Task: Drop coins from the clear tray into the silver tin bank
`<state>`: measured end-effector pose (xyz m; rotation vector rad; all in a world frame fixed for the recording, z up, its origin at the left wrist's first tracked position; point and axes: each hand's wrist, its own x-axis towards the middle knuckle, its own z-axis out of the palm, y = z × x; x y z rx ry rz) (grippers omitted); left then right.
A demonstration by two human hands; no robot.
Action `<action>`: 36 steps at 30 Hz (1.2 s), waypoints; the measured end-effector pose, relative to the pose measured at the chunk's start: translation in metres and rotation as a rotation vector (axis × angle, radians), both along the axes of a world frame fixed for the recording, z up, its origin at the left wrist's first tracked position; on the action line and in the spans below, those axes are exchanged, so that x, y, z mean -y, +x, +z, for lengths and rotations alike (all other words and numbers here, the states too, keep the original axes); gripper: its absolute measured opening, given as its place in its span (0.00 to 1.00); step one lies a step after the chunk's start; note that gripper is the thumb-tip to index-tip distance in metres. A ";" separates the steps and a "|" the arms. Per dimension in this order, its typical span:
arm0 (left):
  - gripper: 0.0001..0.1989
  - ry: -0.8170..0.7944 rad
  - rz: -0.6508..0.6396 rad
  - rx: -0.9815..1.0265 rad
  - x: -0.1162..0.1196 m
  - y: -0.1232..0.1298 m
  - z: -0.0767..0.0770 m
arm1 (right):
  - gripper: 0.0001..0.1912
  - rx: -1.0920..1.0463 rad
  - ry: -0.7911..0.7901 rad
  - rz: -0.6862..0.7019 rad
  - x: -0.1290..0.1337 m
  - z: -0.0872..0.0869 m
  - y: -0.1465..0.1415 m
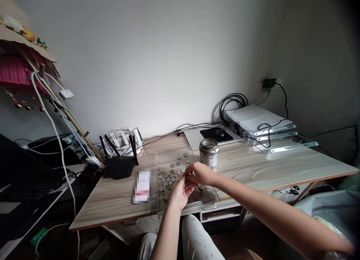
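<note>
Dozens of coins (168, 179) lie in the clear tray (160, 159); left hand (180, 192) cupped open, right hand (198, 174) pinching something small, beside the coin tin (209, 154). A fumble there could scatter coins.

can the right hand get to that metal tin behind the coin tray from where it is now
Probably yes. The right hand hovers over the clear tray of coins, and the metal tin stands just beyond it with nothing between them.
</note>
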<state>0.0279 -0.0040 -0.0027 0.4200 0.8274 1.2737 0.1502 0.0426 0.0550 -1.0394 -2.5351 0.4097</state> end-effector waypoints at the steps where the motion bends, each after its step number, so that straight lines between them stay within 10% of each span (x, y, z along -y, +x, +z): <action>1: 0.11 0.006 -0.012 -0.004 0.001 0.000 0.000 | 0.08 0.009 0.009 -0.018 0.001 0.001 -0.001; 12: 0.15 0.054 -0.055 0.097 0.002 -0.006 -0.003 | 0.08 0.036 0.351 -0.393 -0.074 0.074 0.088; 25: 0.13 0.038 -0.022 0.139 0.001 -0.007 0.000 | 0.12 -0.002 0.379 -0.326 -0.060 0.061 0.069; 31: 0.12 0.012 -0.028 0.243 -0.001 -0.004 0.001 | 0.12 0.050 0.174 -0.002 0.002 0.009 0.015; 36: 0.09 -0.030 -0.015 0.253 -0.003 -0.003 0.002 | 0.07 0.076 0.091 -0.035 0.005 -0.020 -0.006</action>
